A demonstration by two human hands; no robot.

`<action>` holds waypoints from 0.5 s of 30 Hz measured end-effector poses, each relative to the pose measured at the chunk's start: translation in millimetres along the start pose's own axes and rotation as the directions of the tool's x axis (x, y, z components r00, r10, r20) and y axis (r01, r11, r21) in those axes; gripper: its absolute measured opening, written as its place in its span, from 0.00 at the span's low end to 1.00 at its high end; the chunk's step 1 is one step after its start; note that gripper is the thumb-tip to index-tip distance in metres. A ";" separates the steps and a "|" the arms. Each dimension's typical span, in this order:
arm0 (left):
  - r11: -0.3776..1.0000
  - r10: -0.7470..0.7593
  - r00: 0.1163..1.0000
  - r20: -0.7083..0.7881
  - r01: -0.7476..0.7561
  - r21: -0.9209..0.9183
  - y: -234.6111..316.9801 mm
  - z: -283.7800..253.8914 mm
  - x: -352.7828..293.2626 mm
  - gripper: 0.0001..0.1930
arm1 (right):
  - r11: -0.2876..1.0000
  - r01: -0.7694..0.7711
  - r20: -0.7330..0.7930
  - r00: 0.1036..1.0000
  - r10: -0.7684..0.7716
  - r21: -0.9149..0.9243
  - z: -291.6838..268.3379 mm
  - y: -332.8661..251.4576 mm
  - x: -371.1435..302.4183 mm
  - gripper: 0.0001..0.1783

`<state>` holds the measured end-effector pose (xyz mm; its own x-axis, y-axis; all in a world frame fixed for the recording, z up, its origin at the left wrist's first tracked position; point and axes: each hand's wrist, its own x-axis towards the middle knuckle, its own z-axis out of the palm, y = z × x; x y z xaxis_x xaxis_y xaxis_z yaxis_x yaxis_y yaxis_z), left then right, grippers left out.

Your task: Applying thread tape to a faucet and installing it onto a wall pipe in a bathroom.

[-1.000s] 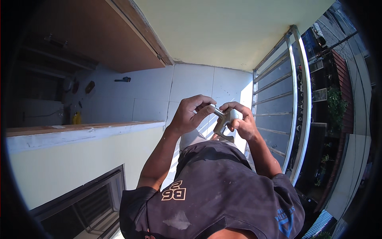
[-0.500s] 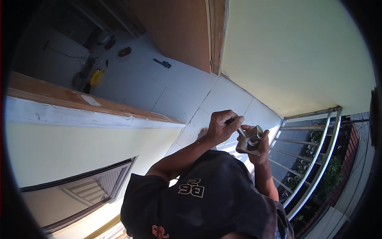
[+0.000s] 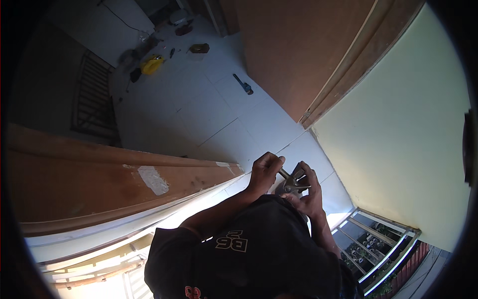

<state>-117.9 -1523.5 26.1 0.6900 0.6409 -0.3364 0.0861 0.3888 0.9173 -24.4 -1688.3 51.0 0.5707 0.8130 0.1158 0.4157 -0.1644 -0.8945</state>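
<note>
My left hand (image 3: 265, 174) is closed, its thumb and fingers pinching the end of a short metal rod (image 3: 284, 173). This rod runs into a brassy metal fitting (image 3: 294, 186) with a pale rounded part below, whose exact kind I cannot make out. Around the far right side of the fitting, the fingers of my right hand (image 3: 311, 194) are curled, with the thumb beneath it. Both hands are close together in front of my dark shirt, over the tiled floor (image 3: 224, 142).
A brown door (image 3: 298, 55) stands ahead, with a wooden frame (image 3: 114, 179) at left and a pale wall (image 3: 403, 134) at right. A pipe wrench (image 3: 243, 84) lies on the floor inside, beyond it a yellow object (image 3: 152, 65). Metal railing (image 3: 373, 244) is at lower right.
My view has turned and moved toward the doorway, so the left frame looms larger and the railing sits lower. The metal fitting has tilted; both hands still hold it.
</note>
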 end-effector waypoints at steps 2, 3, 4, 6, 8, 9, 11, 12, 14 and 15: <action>0.994 0.107 0.994 -0.032 -0.107 0.005 0.5 -6.7 23.7 0.13 | 0.995 0.001 0.056 0.998 -0.006 0.097 7.4 12.1 35.6 0.54; 0.990 0.138 0.990 -0.037 -0.139 -0.024 -1.5 -11.2 34.2 0.13 | 0.991 0.026 0.063 0.997 -0.035 0.133 11.1 20.1 52.9 0.53; 0.989 0.147 0.985 -0.086 -0.149 -0.018 -2.6 -16.1 48.5 0.13 | 0.989 0.025 0.118 0.992 -0.042 0.143 12.5 28.4 70.4 0.53; 0.959 0.267 0.948 -0.176 -0.242 0.147 -3.1 -22.8 78.6 0.12 | 0.905 -0.161 0.262 0.963 0.058 0.394 13.8 43.7 104.2 0.52; 0.923 0.360 0.897 -0.257 -0.303 0.237 5.2 -24.1 109.6 0.12 | 0.843 -0.261 0.355 0.931 0.090 0.470 14.2 55.8 148.3 0.51; 0.898 0.401 0.867 -0.295 -0.309 0.314 14.1 -23.0 128.7 0.12 | 0.795 -0.317 0.396 0.912 0.106 0.518 13.5 60.5 176.6 0.48; 0.908 0.393 0.845 -0.362 -0.294 0.299 35.4 -17.5 161.8 0.12 | 0.786 -0.351 0.469 0.879 0.088 0.510 4.4 63.2 228.8 0.45; 0.924 0.363 0.848 -0.385 -0.272 0.270 47.8 -15.0 175.3 0.12 | 0.706 -0.499 0.566 0.807 0.168 0.502 -5.1 61.4 252.3 0.42; 0.908 0.402 0.812 -0.424 -0.294 0.299 75.9 -13.6 212.1 0.11 | 0.595 -0.595 0.682 0.724 0.105 0.540 -6.0 58.0 308.3 0.35; 0.898 0.428 0.784 -0.449 -0.311 0.312 87.5 -12.4 230.4 0.11 | 0.607 -0.594 0.698 0.710 0.088 0.528 -8.3 57.3 334.7 0.35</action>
<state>39.6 -1333.6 26.2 0.2554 0.9663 0.0329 0.0867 -0.0568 0.9946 196.3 -1430.3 42.1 -0.0525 0.9531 -0.2980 -0.4607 -0.2879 -0.8396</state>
